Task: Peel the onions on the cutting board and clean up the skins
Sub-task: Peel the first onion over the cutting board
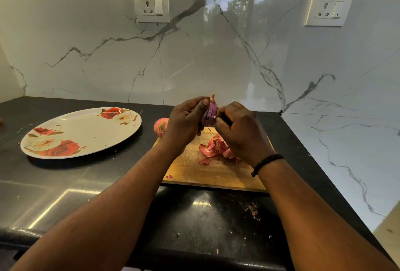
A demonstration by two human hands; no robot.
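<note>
While the onion (209, 114) is held up above the far edge of the cutting board (190, 169), its glossy purple flesh shows on the side facing the camera, so most of its dry skin looks to be off; the stalk tip still stands at its top. The left hand (186, 122) curls round it from the left, thumb pressed on the upper part. The right hand (240, 132) closes in from the right with fingers bent against the onion's side, apparently pinching at a strip of skin, though what exactly lies between its fingertips cannot be told. A black band sits on that wrist.

Below the hands, a heap of pink skins (216, 147) lies on the board, with a few stray scraps nearer the camera. A second onion (161, 127), still in its reddish skin, rests on the dark counter (86, 184) just off the board's far left corner. Further left stands a rose-patterned plate (82, 132), holding nothing.

As a judgement: the first onion is nearly peeled, the second is untouched, and gathering the skins is not yet begun.
</note>
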